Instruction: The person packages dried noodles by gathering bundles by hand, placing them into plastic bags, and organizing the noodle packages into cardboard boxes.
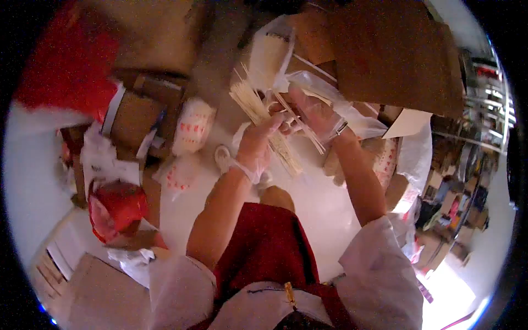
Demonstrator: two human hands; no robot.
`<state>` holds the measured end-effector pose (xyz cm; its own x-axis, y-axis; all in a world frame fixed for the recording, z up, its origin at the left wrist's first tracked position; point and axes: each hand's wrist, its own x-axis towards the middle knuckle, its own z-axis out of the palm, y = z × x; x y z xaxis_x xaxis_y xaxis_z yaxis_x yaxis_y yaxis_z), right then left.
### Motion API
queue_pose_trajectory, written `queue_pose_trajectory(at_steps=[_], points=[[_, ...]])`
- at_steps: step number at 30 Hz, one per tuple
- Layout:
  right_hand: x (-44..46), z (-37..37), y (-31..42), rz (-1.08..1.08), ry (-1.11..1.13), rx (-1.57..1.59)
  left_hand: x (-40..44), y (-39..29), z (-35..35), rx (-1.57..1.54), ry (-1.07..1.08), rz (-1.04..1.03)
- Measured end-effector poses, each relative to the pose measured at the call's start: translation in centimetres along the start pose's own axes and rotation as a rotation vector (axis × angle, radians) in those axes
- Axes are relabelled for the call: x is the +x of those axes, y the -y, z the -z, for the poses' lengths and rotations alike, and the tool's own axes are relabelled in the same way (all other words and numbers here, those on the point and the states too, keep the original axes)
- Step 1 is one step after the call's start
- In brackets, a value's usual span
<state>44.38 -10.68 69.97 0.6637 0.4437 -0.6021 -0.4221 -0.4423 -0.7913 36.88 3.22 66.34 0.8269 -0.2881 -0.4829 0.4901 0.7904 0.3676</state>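
My left hand (258, 144), in a clear plastic glove, is wrapped round a bundle of thin pale sticks (250, 102) that slants from upper left to lower right. Close on its right, my right hand (316, 113), gloved too and with a band at the wrist, has a few loose sticks (301, 124) at its fingers, beside the bundle. Its fingertips are blurred against a clear plastic bag (313, 82) behind them. Another bag (269, 58) with pale contents stands just above the hands.
Large brown cardboard (396, 55) rises at the upper right. Bags with red print (193, 126) stand on the floor at left. A red bag (118, 209) and boxes (135, 124) line the left side. Shelving (467, 181) with mixed goods is at far right.
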Motion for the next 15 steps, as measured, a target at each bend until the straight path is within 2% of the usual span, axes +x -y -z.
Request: queue_pose_trajectory(at_steps=[1,3,4,7,10,11,12,14,15], points=[[-0.8,-2.0,0.7,0.001,0.028,-0.005,-2.2,-0.5,0.4,0.002,-0.029,-0.024],[-2.1,-6.3,2.2,-0.045,0.197,0.211,-6.4,-1.4,1.4,-0.035,-0.029,-0.112],[-2.3,-6.9,2.6,-0.050,0.245,0.194,-7.3,-1.3,1.3,-0.043,-0.023,-0.152],[-4.3,-15.0,2.1,-0.044,0.278,0.202,-15.3,-1.2,4.1,0.023,-0.223,-0.193],[-8.3,-22.9,3.0,-0.074,0.352,0.058,-21.2,1.3,8.7,-0.040,-0.282,-0.377],[-6.9,-23.2,0.9,-0.091,0.396,0.036,-21.4,1.9,9.6,-0.068,-0.319,-0.401],[-6.0,-24.8,-2.5,-0.090,0.322,-0.073,-24.0,2.3,10.7,-0.104,-0.327,-0.431],[-6.7,-30.9,-5.2,-0.093,0.324,-0.222,-29.8,4.0,14.6,-0.186,-0.394,-0.505],[-7.6,-33.6,-5.1,-0.091,0.380,-0.187,-31.6,5.1,16.7,-0.107,-0.407,-0.476]])
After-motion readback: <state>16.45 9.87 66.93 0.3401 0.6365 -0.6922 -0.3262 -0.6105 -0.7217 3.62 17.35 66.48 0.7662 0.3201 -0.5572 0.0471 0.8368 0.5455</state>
